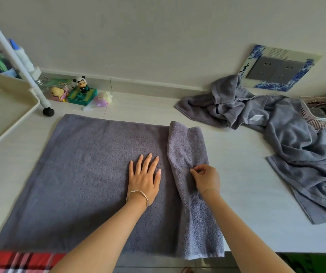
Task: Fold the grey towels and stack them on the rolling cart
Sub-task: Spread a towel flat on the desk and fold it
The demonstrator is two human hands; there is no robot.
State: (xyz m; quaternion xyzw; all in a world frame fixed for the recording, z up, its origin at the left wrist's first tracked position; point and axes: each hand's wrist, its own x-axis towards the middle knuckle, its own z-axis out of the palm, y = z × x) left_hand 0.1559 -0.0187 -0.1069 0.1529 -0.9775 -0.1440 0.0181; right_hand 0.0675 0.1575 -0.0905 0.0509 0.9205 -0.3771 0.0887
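A grey towel (83,180) lies spread flat on the white surface, its right edge turned over into a narrow folded strip (187,150). My left hand (144,178) rests flat on the towel with fingers straight, just left of the strip. My right hand (205,178) pinches the folded strip between thumb and fingers near its middle. A heap of crumpled grey towels (288,131) lies at the right. The white rolling cart (10,107) stands at the left, with its tray beside the towel's far left corner.
Small toys, among them a panda figure (82,84), sit by the wall behind the cart's caster (48,111). A pink basket (320,115) stands at the far right. A wall socket panel (276,68) is above the towel heap. The surface's front edge runs under the towel.
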